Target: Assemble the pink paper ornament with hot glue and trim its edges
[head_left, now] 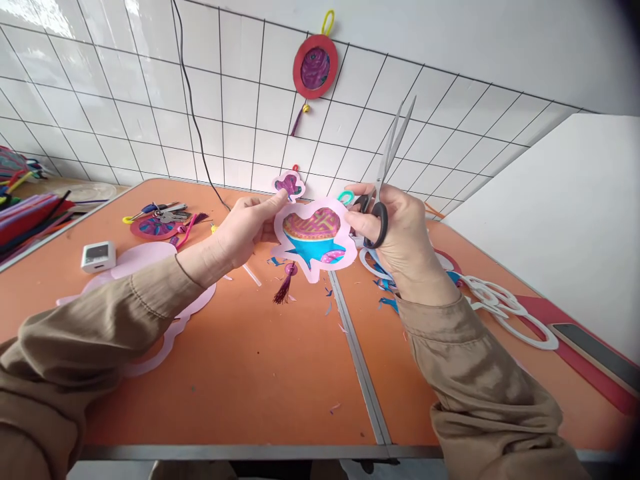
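Held up over the table is a pink-edged hanging ornament (316,239) with a patterned purple, gold and blue centre, a green loop on top and a dark purple tassel (283,288) below. My left hand (250,223) grips its left side, thumb pointing up at a smaller pink-edged ornament (290,185) with a red loop; whether that one is held or lies behind is unclear. My right hand (393,230) pinches the ornament's right edge. The same hand carries scissors (385,167) with black handles, blades pointing up and slightly parted.
Pink cut-outs (145,257), a white box-shaped device (98,257) and keys (170,213) lie left. White foam rings (515,313) and a phone (595,353) are at right. Blue and pink scraps dot the orange table (240,380). A red round ornament (315,67) hangs on the tiled wall.
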`<state>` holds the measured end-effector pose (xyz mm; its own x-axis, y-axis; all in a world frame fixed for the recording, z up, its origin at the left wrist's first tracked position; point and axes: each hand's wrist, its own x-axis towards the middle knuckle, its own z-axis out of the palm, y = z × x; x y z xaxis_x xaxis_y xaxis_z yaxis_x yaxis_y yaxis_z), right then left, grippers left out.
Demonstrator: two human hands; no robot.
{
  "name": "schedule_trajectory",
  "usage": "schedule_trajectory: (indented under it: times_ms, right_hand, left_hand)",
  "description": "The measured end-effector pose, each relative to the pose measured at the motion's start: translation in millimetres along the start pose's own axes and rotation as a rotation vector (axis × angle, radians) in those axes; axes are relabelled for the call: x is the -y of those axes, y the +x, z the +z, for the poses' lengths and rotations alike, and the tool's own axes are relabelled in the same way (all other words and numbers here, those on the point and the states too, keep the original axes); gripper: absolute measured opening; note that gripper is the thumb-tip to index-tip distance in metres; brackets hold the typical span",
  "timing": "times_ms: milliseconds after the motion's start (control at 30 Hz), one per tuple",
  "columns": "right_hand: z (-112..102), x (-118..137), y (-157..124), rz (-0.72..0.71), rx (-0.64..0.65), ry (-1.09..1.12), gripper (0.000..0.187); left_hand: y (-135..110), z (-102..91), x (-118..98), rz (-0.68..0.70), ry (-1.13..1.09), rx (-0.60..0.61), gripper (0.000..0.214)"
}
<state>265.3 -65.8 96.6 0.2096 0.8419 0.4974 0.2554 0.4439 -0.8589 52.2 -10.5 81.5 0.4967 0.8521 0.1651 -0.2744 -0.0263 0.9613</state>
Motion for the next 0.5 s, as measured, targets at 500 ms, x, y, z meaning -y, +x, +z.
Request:
schedule_trajectory:
  times_ms: [500]
  right_hand:
    - [-2,10,-8,0.044,0.166,-0.061,0.025]
  left_hand:
    - [19,-27.0,-10,0.148,0.392,-0.155,0.068]
